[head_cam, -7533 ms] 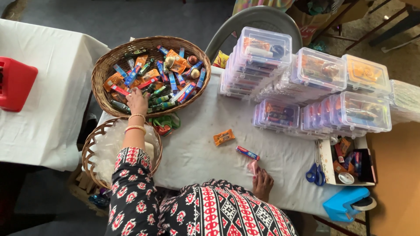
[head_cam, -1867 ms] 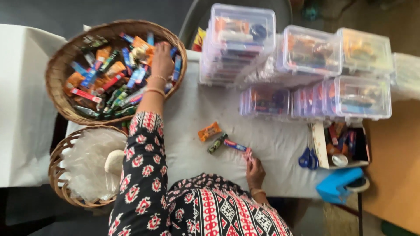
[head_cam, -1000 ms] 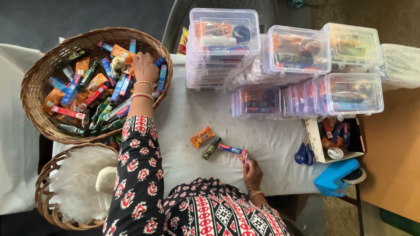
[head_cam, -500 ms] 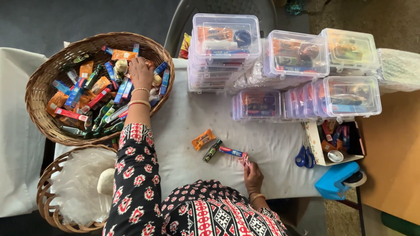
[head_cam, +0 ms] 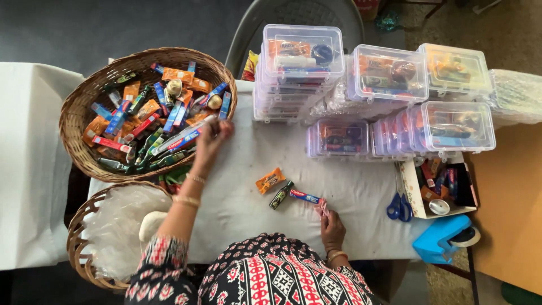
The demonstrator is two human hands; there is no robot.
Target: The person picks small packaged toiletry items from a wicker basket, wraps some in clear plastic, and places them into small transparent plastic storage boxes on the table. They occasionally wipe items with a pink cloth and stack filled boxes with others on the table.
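My left hand is at the right rim of a big wicker basket full of small toiletry packs. Its fingers grip one end of a long white, blue and red toothbrush pack, which slants back over the basket's contents. My right hand rests near the front edge of the white table, fingertips pinching a small pink packet. Just left of it lie a blue and red toothpaste box, a dark green tube and an orange sachet.
Stacks of clear lidded plastic boxes holding kits fill the far right of the table. Blue scissors, an open cardboard box of bits and a blue tape dispenser sit at right. A second basket with plastic bags is at lower left; a grey chair stands behind.
My left hand has drawn back from the middle of the basket to its right rim, now with the long toothbrush pack in it. The right hand has stayed in place.
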